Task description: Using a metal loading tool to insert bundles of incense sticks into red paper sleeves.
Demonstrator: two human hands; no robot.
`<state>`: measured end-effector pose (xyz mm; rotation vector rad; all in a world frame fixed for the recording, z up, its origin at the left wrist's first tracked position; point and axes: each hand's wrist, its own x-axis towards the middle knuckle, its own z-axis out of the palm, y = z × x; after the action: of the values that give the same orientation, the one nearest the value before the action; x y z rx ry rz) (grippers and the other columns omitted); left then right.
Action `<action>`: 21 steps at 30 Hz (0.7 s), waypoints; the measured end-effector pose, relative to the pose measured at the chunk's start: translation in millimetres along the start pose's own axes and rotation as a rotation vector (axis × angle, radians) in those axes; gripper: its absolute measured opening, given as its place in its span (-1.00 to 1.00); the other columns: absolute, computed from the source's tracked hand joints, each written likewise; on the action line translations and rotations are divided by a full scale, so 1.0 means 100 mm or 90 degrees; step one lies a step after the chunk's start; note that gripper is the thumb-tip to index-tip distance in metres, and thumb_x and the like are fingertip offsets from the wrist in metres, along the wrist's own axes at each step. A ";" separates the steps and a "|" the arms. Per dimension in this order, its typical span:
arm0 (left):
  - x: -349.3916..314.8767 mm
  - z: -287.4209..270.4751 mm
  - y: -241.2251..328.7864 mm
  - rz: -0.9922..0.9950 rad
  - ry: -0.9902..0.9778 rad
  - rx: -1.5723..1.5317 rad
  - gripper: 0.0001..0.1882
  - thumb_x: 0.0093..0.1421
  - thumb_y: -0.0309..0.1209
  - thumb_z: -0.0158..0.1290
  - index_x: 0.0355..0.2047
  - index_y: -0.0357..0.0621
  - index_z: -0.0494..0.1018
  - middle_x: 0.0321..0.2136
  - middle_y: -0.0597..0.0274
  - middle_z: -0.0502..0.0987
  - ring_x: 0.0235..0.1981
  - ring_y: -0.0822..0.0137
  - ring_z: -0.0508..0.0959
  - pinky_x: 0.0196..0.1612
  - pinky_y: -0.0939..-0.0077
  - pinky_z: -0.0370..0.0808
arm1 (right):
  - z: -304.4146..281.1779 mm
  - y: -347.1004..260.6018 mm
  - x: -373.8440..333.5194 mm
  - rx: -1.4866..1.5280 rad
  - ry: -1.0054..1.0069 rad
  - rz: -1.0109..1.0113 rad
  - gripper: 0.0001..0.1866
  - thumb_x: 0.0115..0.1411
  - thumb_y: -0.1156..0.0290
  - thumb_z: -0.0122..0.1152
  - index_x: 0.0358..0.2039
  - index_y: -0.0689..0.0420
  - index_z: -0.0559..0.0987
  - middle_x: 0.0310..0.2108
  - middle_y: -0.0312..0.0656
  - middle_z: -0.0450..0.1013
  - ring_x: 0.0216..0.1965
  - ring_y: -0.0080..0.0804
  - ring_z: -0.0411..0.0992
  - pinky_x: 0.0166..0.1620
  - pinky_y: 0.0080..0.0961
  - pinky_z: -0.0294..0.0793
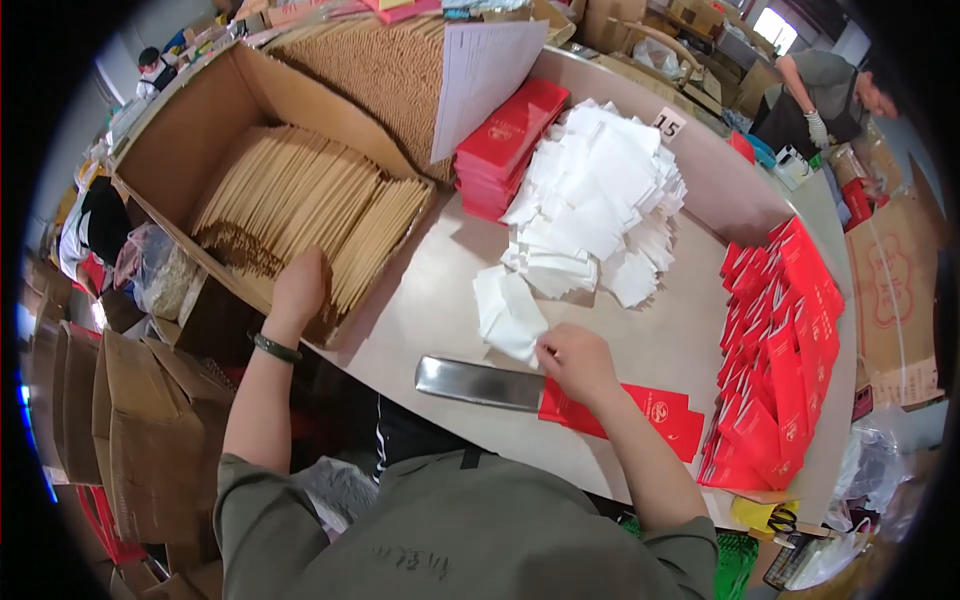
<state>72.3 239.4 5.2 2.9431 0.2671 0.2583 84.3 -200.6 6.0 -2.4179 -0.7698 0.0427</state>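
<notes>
My left hand reaches over the near side of a cardboard box, its fingers curled at the pale wooden chopsticks stacked in rows inside. The box and the sticks partly hide the fingertips. With my right hand I pinch the near corner of a folded white napkin at the front of a loose white pile. Just below lies a shiny metal trough, its right end inside a flat red paper sleeve. More red sleeves lie under my right forearm.
Behind the napkins stands a stack of red packets. Filled red sleeves are heaped along the table's right rim. A white sheet leans against a second box of sticks. Another person works at the far right.
</notes>
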 end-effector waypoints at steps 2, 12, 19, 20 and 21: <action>0.05 -0.01 0.00 0.038 0.024 0.049 -0.89 0.26 -0.48 -0.10 -0.24 -0.25 0.34 -0.35 -0.13 0.55 -0.29 -0.23 0.54 -0.24 -0.08 0.46 | 0.09 -0.06 -0.19 -0.037 -0.065 -0.043 -0.95 0.09 0.44 0.20 -0.46 0.11 0.57 -0.42 -0.13 0.49 -0.31 -0.08 0.49 -0.30 -0.17 0.48; -0.68 -0.08 0.58 -0.126 -0.075 -0.596 -0.88 0.35 -0.50 0.02 -0.22 -0.31 0.49 -0.37 0.40 0.47 -0.32 0.58 0.44 -0.27 0.62 0.40 | -0.07 -0.15 -0.65 0.023 0.047 0.037 -0.81 0.07 0.39 0.36 -0.44 0.17 0.50 -0.20 -0.08 0.52 -0.13 -0.10 0.49 -0.12 -0.25 0.53; -0.77 0.01 1.15 0.119 -0.379 -0.292 -0.87 0.15 -0.62 0.16 -0.27 -0.30 0.55 -0.41 0.12 0.61 -0.39 0.40 0.59 -0.29 0.50 0.54 | -0.01 -0.01 -0.81 0.027 -0.028 -0.078 -0.75 0.07 0.35 0.39 -0.40 0.22 0.50 0.16 0.09 0.36 0.19 0.13 0.29 0.21 -0.08 0.31; -0.82 0.09 1.39 0.062 -0.430 -0.394 -0.88 0.15 -0.60 0.16 -0.28 -0.29 0.55 -0.43 0.10 0.61 -0.42 0.36 0.61 -0.32 0.46 0.55 | 0.03 -0.03 -0.81 0.030 -0.031 -0.083 -0.73 0.07 0.34 0.39 -0.37 0.23 0.51 0.15 0.09 0.37 0.19 0.13 0.29 0.21 -0.11 0.32; -0.94 0.27 1.64 0.121 -0.366 -0.440 -0.91 0.13 -0.61 0.14 -0.32 -0.26 0.56 -0.41 0.07 0.60 -0.36 0.27 0.63 -0.26 0.41 0.55 | 0.07 -0.06 -0.81 0.029 -0.031 -0.084 -0.73 0.07 0.34 0.39 -0.37 0.23 0.51 0.15 0.09 0.37 0.19 0.13 0.29 0.21 -0.11 0.32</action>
<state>13.2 58.2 -5.1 2.2235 -0.1577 -0.3965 12.3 -236.1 -7.8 -2.3263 -0.9381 0.0660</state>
